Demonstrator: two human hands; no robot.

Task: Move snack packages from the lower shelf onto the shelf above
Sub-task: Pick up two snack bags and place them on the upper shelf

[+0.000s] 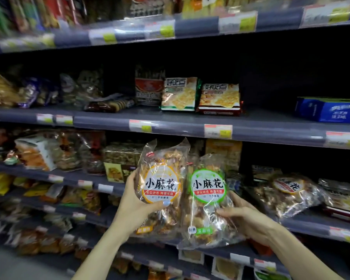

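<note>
My left hand (138,205) grips a clear snack bag with an orange-ringed label (161,182), held upright in front of the lower shelf. My right hand (243,216) grips a second clear bag with a green-ringed label (207,190) right beside it; the two bags touch. Both bags rise just below the front rail of the shelf above (271,131). A third bag of the same kind (289,193) lies tilted on the lower shelf (305,225) at the right.
On the shelf above stand two yellow cracker packs (219,99), a red pack (149,89) and a blue box (329,110) at far right, with a dark gap between them. More snack bags fill the left side and the shelves below.
</note>
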